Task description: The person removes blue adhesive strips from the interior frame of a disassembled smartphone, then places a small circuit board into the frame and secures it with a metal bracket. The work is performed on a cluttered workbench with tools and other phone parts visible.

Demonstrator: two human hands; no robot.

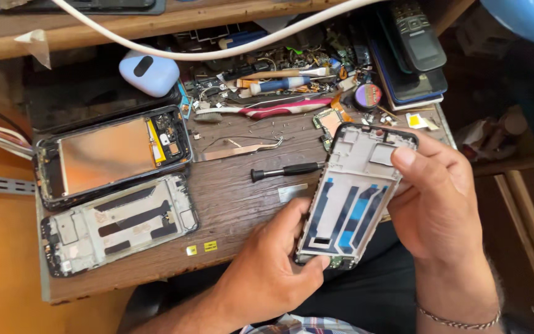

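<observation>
Both hands hold one phone mid-frame point(355, 195), tilted above the wooden workbench's point(236, 204) near edge. Left hand point(273, 269) pinches its lower end, thumb pressed on the bottom corner. Right hand point(434, 204) clasps the upper right side, thumb on the frame's face. A black screwdriver point(285, 171) lies just left; two dismantled phone parts rest farther left.

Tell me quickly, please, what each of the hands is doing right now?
Left hand: closed on the lower end of the phone frame.
Right hand: closed on the same frame's upper right edge.
</observation>
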